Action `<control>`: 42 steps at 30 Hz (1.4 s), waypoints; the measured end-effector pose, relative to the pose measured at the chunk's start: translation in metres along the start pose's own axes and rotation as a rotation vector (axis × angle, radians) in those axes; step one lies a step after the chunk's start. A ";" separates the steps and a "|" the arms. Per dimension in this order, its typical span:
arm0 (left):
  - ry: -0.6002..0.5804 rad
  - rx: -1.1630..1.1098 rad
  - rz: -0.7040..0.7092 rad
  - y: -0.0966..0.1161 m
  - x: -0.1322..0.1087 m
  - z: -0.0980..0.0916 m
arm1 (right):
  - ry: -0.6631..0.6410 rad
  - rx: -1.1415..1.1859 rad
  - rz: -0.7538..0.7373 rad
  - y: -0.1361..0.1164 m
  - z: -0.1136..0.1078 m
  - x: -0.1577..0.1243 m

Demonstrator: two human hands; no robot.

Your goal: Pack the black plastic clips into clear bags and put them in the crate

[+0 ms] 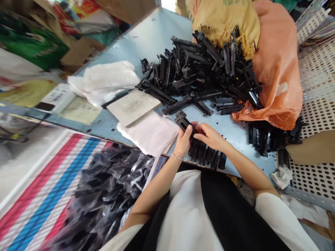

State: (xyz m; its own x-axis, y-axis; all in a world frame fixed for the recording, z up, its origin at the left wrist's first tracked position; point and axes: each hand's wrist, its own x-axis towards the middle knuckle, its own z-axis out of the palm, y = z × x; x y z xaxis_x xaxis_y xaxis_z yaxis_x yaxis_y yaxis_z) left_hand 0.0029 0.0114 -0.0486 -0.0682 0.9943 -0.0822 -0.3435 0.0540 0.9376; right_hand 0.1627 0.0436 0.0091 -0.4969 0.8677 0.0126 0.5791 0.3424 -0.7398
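My left hand is wrapped round a black plastic part with a slotted end, held above the near edge of the blue table. At its lower end the fingers of my right hand are curled against the same part. Just below my hands, a row of similar black parts lies side by side along the table edge. Beyond them spreads a large loose pile of black parts. Left of my hands are a flat pale block and a stack of white plastic bags.
An orange sack and a yellow sack stand behind the pile. More white bags and a white box lie left. Bagged black parts fill a striped sack below the table. A perforated basket is right.
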 end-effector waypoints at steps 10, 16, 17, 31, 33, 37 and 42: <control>-0.231 -0.216 -0.489 0.055 -0.046 0.030 | 0.266 -0.559 -0.439 0.021 -0.024 -0.006; 0.024 -0.095 -0.362 0.047 -0.029 0.019 | 0.128 -0.359 -0.232 -0.006 -0.003 -0.019; 0.051 -0.078 -0.352 0.046 -0.026 0.016 | 0.089 -0.368 -0.298 -0.011 0.006 -0.025; 0.080 0.376 -0.372 0.003 -0.005 -0.044 | 0.135 -0.664 0.216 0.015 0.034 -0.060; 0.089 0.281 -0.376 -0.007 -0.004 -0.039 | 0.116 -0.687 0.214 0.037 0.032 -0.062; 0.142 0.062 -0.370 -0.007 -0.001 -0.030 | 0.057 -0.653 0.135 0.062 0.019 -0.054; -0.293 0.104 -0.533 0.039 -0.020 -0.040 | 0.020 -0.522 -0.261 0.023 -0.001 -0.045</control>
State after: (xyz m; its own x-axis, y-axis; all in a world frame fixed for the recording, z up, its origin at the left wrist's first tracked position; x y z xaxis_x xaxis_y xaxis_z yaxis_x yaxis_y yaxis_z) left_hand -0.0465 -0.0097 -0.0234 0.3525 0.8114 -0.4663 -0.1651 0.5444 0.8224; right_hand 0.1992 0.0132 -0.0079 -0.6566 0.7357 0.1660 0.6835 0.6735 -0.2813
